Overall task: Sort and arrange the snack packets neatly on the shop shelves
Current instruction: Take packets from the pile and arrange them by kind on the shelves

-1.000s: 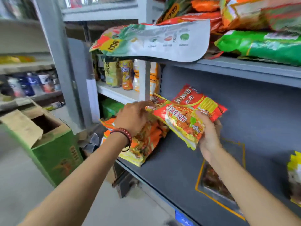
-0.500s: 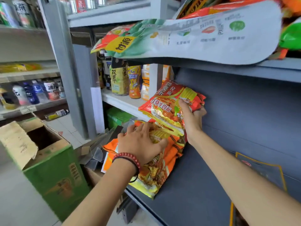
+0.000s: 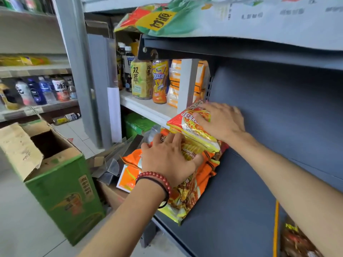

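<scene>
A stack of orange and yellow noodle packets (image 3: 187,197) lies at the left end of the dark grey shelf (image 3: 232,210). On top of it sits a red and yellow noodle packet (image 3: 193,130). My right hand (image 3: 222,121) lies flat on that top packet with straight fingers, pressing it down. My left hand (image 3: 167,158), with a red bead bracelet at the wrist, rests spread on the orange packets just below and in front. Another packet (image 3: 297,240) shows at the bottom right, partly hidden by my right arm.
A large green and white bag (image 3: 213,17) overhangs the shelf above. Drink bottles (image 3: 148,80) stand on the white shelf to the left. An open green cardboard box (image 3: 55,179) sits on the floor at left, with flattened cardboard beside it.
My right hand has set the red and yellow packet down on the stack and now lies flat on top of it. My left hand stays on the orange packets. The camera has moved closer.
</scene>
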